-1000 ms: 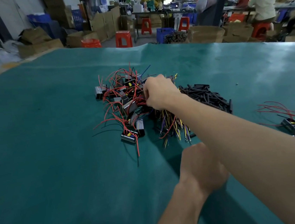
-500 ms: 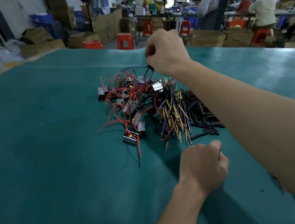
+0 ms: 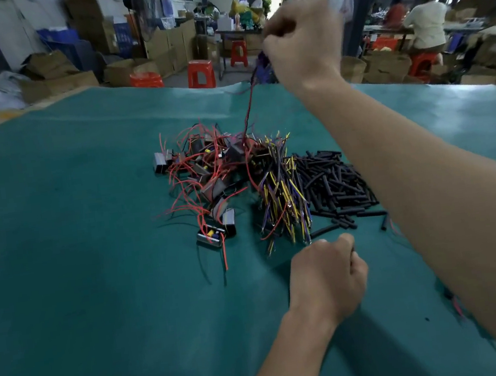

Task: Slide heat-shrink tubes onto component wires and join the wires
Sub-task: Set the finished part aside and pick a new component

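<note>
The table cover [image 3: 64,270] is plain teal green. On it, the component pile [image 3: 208,177] mixes grey-black bodies with red and black leads. The loose wire bundle [image 3: 281,196] is yellow, purple and a little red. The heat-shrink tubes [image 3: 333,184] are matt black. Behind the table stand orange-red plastic stools [image 3: 201,73], brown cardboard boxes [image 3: 58,79] and blue crates [image 3: 66,43].

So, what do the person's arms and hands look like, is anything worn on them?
Both arms are bare as far as the view shows: no sleeves, no gloves. The left hand and the right hand show no ring, and neither wrist carries a watch or band. The right hand is blurred, so small details there cannot be told.
</note>
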The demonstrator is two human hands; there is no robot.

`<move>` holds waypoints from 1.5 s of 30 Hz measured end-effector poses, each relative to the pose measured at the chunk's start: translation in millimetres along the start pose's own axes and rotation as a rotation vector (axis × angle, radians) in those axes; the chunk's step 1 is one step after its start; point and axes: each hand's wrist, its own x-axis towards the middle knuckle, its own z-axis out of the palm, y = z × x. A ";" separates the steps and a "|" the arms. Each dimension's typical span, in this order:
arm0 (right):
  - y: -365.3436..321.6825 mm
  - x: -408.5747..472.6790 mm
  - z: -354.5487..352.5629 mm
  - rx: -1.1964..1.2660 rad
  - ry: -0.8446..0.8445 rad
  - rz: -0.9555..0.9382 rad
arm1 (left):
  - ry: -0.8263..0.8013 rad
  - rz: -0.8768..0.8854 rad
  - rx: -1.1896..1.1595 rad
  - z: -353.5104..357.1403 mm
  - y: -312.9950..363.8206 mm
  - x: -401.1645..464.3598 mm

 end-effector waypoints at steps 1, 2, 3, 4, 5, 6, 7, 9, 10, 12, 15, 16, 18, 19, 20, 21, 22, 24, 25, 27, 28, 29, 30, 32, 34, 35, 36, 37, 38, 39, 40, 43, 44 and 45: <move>0.5 0.4 -4.4 0.030 0.039 0.000 | 0.027 0.029 -0.008 0.5 1.4 2.5; 1.3 1.2 -7.6 0.036 0.037 -0.013 | 0.040 0.044 -0.021 -1.3 2.4 2.8; 1.4 1.4 -10.4 0.024 0.008 -0.029 | 0.076 0.052 -0.041 -2.2 3.4 2.2; 1.2 1.2 -12.9 0.018 -0.007 -0.046 | 0.093 0.059 -0.051 -3.0 5.0 2.3; 1.2 0.7 -14.7 0.035 0.019 -0.052 | 0.117 0.056 -0.081 -2.9 4.5 2.1; 1.8 -0.2 -16.4 0.067 0.072 -0.049 | 0.135 0.053 -0.094 -3.1 3.6 1.6; 2.4 -1.6 -18.3 0.094 0.114 -0.048 | 0.151 0.049 -0.099 -2.9 2.8 1.4; 3.7 -4.1 -20.6 0.125 0.035 -0.042 | 0.209 0.058 -0.102 -2.8 2.7 1.7; 4.9 -6.0 -21.6 0.140 -0.035 -0.033 | 0.231 0.058 -0.109 -2.7 2.6 1.8; 8.5 -10.6 -24.9 0.165 -0.013 0.011 | 0.254 0.041 -0.121 -2.4 2.2 1.5; 16.3 -28.2 -31.8 0.306 0.014 0.126 | 0.342 -0.001 -0.137 -5.2 -0.3 3.3; 20.5 -39.2 -32.9 0.363 -0.045 0.171 | 0.384 -0.020 -0.156 -7.4 -2.5 4.7; 33.5 -64.5 -34.4 0.462 -0.081 0.329 | 0.475 -0.097 -0.239 -13.7 -7.7 7.4; 40.8 -78.6 -36.6 0.497 -0.064 0.427 | 0.520 -0.166 -0.297 -16.8 -11.5 8.6; 47.3 -94.9 -39.0 0.525 -0.058 0.511 | 0.559 -0.246 -0.364 -20.2 -15.0 9.9; 53.3 -112.9 -40.7 0.543 -0.079 0.564 | 0.580 -0.324 -0.461 -23.8 -18.0 11.4; 57.6 -132.8 -42.4 0.549 -0.124 0.583 | 0.584 -0.399 -0.604 -28.1 -20.6 13.5; 61.4 -168.9 -44.3 0.542 -0.242 0.569 | 0.530 -0.542 -1.009 -35.7 -23.7 19.9; 62.5 -182.4 -45.5 0.530 -0.314 0.553 | 0.492 -0.585 -1.180 -38.8 -25.1 22.3; 65.8 -197.3 -46.4 0.491 -0.504 0.511 | 0.442 -0.587 -1.314 -43.8 -26.0 23.8; 66.8 -197.6 -45.7 0.452 -0.621 0.487 | 0.436 -0.572 -1.293 -44.1 -26.6 23.4; 67.1 -194.3 -44.7 0.404 -0.725 0.465 | 0.441 -0.565 -1.247 -43.6 -27.2 22.4; 67.4 -187.8 -42.1 0.367 -0.777 0.444 | 0.451 -0.560 -1.195 -42.6 -28.7 21.6; 68.5 -165.1 -31.5 0.321 -0.718 0.426 | 0.488 -0.536 -1.102 -40.5 -31.4 20.7; 67.9 -136.9 -15.6 0.278 -0.648 0.433 | 0.530 -0.483 -0.974 -39.1 -33.3 19.5; 64.5 -125.1 -6.6 0.267 -0.677 0.454 | 0.541 -0.453 -0.889 -39.1 -33.7 18.3; 61.1 -117.7 3.7 0.274 -0.742 0.494 | 0.543 -0.437 -0.811 -39.0 -33.7 16.8; 57.2 -114.1 14.2 0.289 -0.811 0.549 | 0.542 -0.436 -0.742 -38.8 -33.7 16.0; 54.1 -112.8 24.2 0.302 -0.858 0.609 | 0.542 -0.444 -0.685 -38.5 -34.4 15.5; 51.9 -112.1 32.5 0.307 -0.879 0.656 | 0.544 -0.453 -0.638 -38.8 -34.2 15.0; 50.2 -111.0 39.1 0.309 -0.882 0.686 | 0.541 -0.461 -0.605 -39.2 -33.7 14.7; 46.2 -101.8 49.3 0.358 -0.842 0.798 | 0.545 -0.458 -0.522 -37.7 -32.0 16.0; 44.5 -97.6 50.6 0.406 -0.815 0.850 | 0.552 -0.442 -0.490 -37.6 -31.5 15.9; 43.1 -93.2 51.6 0.449 -0.781 0.887 | 0.563 -0.425 -0.472 -37.7 -31.1 16.0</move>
